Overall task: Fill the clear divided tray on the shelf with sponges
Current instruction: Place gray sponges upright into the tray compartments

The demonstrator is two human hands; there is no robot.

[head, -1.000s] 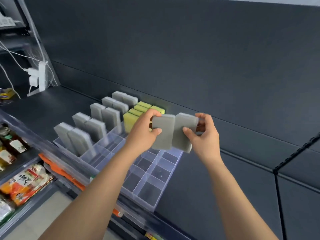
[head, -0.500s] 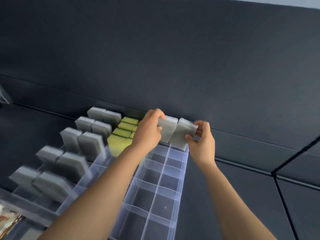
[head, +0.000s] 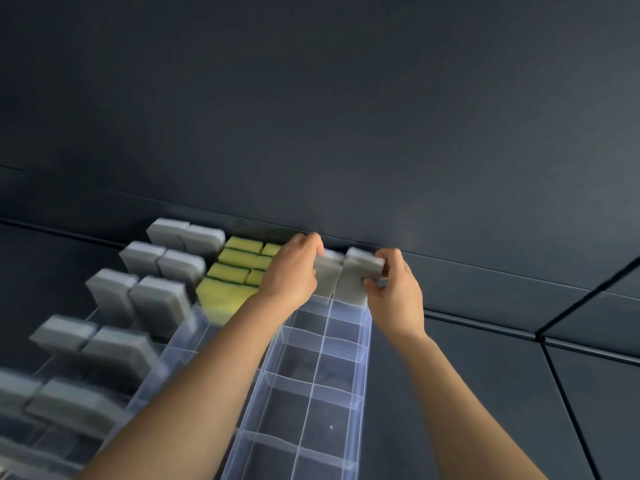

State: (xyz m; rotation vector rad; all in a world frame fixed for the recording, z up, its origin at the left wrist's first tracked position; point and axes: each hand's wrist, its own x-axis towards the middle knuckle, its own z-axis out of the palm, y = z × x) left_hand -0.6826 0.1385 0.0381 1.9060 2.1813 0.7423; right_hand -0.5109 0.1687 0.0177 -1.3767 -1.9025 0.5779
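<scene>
Over the last second both hands have carried their sponges from mid-air above the middle of the clear divided tray to its far end, by the back edge of the shelf where it meets the dark back panel. The left hand has its grip curled round the top of the left grey sponge. The right hand pinches the upper right corner of the right grey sponge between thumb and fingers, so both grips are closed on their loads. Half a second ago the pair sat higher and more tilted; now the two sponges stand nearly upright, side by side and touching or almost so. Their lower ends are at or just inside the rim of the two rearmost compartments, though I cannot tell whether they are fully seated. This looks like the first pair going into this tray: every row nearer the front edge of the shelf shows only bare dividers, so most of the filling is probably still ahead. Just to the left, a neighbouring tray already holds standing grey sponges in pairs, with yellow sponges packed toward the back edge. That suggests the pattern to match, and the likely next need is a gentle push down and then letting go without tipping either sponge
</scene>
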